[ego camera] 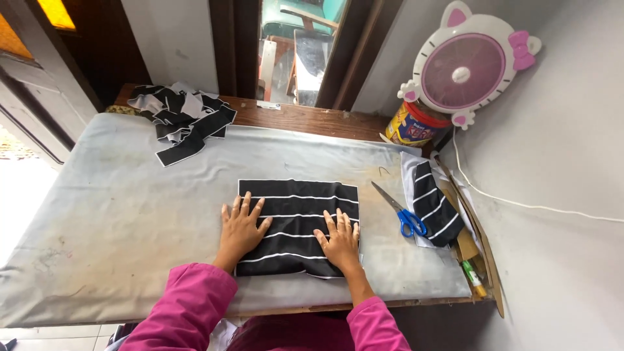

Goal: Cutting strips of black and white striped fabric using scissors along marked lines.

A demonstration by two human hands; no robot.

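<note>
Two flat palms: we press our left hand (240,224) and right hand (339,242), fingers spread, gripping nothing, on the folded black striped cloth (296,224) lying mid-bench (117,214). Blue-handled scissors (400,209) lie just beside it, a heap of scraps (182,120) farther back.

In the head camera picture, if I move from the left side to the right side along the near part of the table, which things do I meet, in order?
left hand → black fabric with white stripes → right hand → blue-handled scissors → folded striped cloth → green marker at the table's right edge.
</note>
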